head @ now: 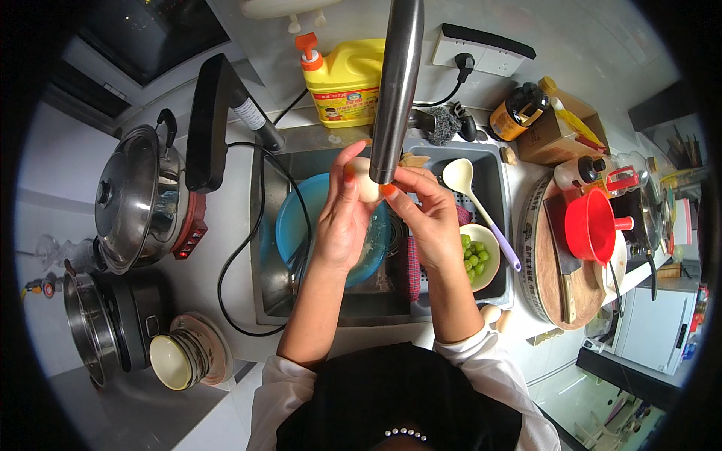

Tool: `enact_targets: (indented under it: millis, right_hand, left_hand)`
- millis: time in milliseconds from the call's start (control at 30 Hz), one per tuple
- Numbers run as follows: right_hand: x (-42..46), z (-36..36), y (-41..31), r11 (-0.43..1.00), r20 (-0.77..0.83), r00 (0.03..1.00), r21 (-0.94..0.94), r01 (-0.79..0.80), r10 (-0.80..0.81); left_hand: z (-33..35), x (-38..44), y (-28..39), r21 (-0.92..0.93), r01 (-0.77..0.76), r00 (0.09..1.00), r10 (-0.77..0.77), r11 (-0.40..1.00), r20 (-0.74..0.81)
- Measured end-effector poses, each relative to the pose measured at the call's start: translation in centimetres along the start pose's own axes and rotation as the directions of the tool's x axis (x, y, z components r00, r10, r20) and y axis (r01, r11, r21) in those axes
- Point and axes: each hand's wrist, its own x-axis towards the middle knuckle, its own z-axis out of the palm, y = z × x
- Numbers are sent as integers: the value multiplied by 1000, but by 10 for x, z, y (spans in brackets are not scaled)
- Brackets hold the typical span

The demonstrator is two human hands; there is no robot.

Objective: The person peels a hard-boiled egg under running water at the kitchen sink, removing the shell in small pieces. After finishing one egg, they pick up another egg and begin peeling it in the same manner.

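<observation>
My left hand (343, 225) holds a pale egg (364, 180) between thumb and fingers, above the sink. From the other side, the thumb and fingertips of my right hand (431, 220) meet the egg. A metal tap spout (397, 90) hangs in front and hides part of the egg and of the right fingertips. Below my left hand, a blue plastic basin (293, 217) with cloudy liquid stands in the steel sink (276, 301). A bowl (491, 239) of green grapes (476, 259) is right of my right wrist. Two more eggs (491, 313) lie on the counter by my right forearm.
A black cable (225, 265) loops over the sink's left edge. A lidded steel pot (135, 197) and stacked bowls (172, 361) stand left. Rightward are a ladle (479, 203), a round chopping board (541, 253), a cleaver (567, 282) and a red plastic scoop (589, 225). Behind stands a yellow detergent jug (344, 79).
</observation>
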Motion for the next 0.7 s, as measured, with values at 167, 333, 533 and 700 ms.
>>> enact_targets:
  millis: [167, 333, 533, 700]
  right_hand:
    - [1, -1, 5, 1000, 0, 1000, 15, 4, -4]
    - [1, -1, 7, 999, 1, 1000, 51, 13, -13]
    - [5, -1, 10, 996, -18, 996, -37, 83, -83]
    - [2, 2, 6, 991, 34, 996, -103, 87, -84]
  left_hand:
    - [-2, 2, 0, 13, 13, 1000, -13, 1000, 7]
    - [1, 2, 1, -7, 5, 1000, -5, 1000, -9]
    - [5, 4, -1, 40, 15, 996, -12, 999, -84]
    - [3, 5, -2, 15, -10, 993, 11, 1000, -115]
